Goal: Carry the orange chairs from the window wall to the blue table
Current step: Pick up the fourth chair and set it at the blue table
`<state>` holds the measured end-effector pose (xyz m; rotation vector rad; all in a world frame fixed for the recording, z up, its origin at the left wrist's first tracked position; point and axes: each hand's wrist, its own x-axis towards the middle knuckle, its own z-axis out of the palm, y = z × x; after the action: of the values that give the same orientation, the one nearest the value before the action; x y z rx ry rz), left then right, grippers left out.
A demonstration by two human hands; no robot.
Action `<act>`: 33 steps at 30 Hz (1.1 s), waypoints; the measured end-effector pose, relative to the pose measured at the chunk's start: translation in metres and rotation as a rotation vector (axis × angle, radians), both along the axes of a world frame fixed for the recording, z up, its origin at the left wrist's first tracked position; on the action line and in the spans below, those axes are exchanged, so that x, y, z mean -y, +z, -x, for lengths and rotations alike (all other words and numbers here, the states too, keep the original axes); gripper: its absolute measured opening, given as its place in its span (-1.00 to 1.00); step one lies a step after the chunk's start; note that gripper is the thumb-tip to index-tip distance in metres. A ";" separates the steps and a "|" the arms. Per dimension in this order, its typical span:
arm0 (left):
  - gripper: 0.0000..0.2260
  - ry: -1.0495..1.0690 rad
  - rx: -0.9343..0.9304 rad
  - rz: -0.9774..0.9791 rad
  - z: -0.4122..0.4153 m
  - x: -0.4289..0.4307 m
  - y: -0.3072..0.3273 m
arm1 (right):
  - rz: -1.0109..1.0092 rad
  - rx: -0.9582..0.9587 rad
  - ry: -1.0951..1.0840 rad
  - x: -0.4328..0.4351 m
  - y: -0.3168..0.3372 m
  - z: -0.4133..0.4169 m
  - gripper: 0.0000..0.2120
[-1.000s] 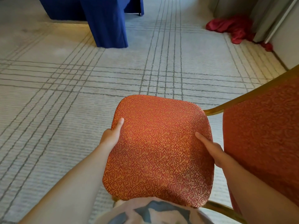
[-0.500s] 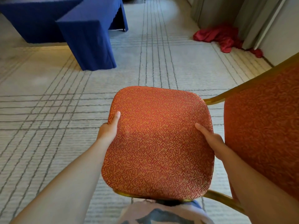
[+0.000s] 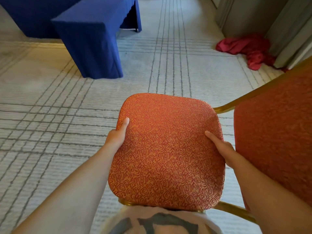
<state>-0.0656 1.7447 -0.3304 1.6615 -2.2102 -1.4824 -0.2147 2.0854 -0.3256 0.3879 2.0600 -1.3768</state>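
An orange patterned chair [image 3: 167, 152] with a gold metal frame is held up in front of me, seat facing up and its backrest [image 3: 276, 135] off to the right. My left hand [image 3: 116, 135] grips the seat's left edge, thumb on top. On the seat's right edge, my right hand [image 3: 222, 149] grips the same way. The blue table [image 3: 91, 39], draped to the floor in blue cloth, stands ahead at the upper left.
Pale carpet with grey crossing lines covers the floor. A crumpled red cloth [image 3: 244, 48] lies at the upper right beside grey-green curtains [image 3: 276, 26]. A second blue-draped table [image 3: 30, 16] sits behind the first at the far left.
The blue table and the red cloth have grown larger and shifted down in view as I carry the chair toward them. Both hands keep the same grip on the seat.
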 end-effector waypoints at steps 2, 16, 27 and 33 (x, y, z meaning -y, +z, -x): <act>0.08 0.018 0.010 0.006 0.027 0.020 -0.001 | -0.009 0.007 0.021 0.023 -0.002 0.034 0.01; 0.01 0.025 0.036 -0.037 0.261 0.223 -0.031 | -0.050 0.105 0.029 0.233 -0.035 0.275 -0.04; -0.04 -0.040 -0.022 0.025 0.483 0.415 0.010 | -0.028 0.003 -0.026 0.406 0.003 0.472 -0.08; -0.03 -0.032 -0.039 -0.060 0.577 0.476 -0.012 | -0.057 0.029 0.002 0.474 -0.006 0.576 0.03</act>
<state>-0.6422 1.2683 -0.3425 1.6062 -2.2045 -1.5900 -0.7908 1.6110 -0.3316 0.4271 2.0791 -1.3064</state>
